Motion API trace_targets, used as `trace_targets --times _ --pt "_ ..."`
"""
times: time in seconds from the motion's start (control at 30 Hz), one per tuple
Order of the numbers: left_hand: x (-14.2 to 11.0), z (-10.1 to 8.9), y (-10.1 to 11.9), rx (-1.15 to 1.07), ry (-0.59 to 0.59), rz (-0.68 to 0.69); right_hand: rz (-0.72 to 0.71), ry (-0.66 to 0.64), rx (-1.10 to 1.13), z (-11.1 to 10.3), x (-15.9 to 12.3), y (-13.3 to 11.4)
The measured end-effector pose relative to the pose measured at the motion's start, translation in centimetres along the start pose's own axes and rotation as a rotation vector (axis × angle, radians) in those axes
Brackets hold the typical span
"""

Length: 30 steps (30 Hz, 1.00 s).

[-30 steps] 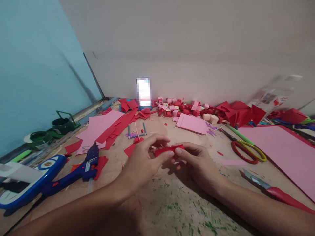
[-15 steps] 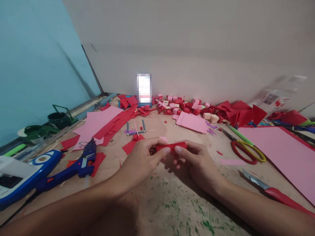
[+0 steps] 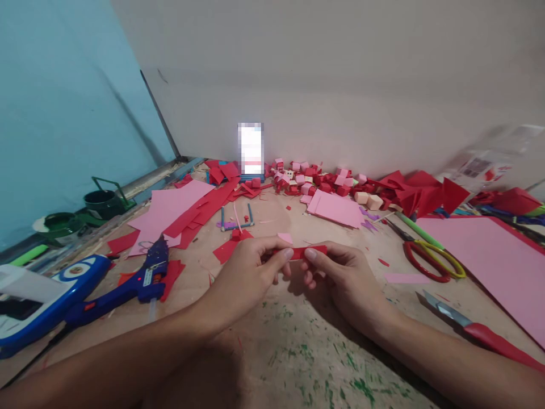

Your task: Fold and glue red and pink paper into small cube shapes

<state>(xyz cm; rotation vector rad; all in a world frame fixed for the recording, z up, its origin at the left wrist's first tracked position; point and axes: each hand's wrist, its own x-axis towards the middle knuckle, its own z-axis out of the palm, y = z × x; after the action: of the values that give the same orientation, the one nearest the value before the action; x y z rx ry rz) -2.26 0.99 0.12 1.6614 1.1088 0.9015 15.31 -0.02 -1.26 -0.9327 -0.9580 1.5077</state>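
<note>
Grip of left hand (image 3: 251, 271) and right hand (image 3: 349, 275): both pinch the red strip (image 3: 299, 253) above the desk (image 3: 293, 352).

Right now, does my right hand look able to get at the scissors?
Probably yes. The scissors lie out to the right of your right hand, handles uncovered, with only a flat pink strip nearby. But your grip is on the red paper, so you'd likely need to free it first.
</note>
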Motion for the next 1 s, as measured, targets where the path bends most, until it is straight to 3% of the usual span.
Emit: trace_targets --times 0.67,1.0 --pt "0.03 0.02 0.37 0.091 -0.018 -0.041 0.009 0.024 -0.014 0.17 -0.06 -0.20" --pt "-0.17 0.03 0.28 0.190 -0.016 0.067 0.076 -0.106 -0.052 -0.21 0.08 -0.21"
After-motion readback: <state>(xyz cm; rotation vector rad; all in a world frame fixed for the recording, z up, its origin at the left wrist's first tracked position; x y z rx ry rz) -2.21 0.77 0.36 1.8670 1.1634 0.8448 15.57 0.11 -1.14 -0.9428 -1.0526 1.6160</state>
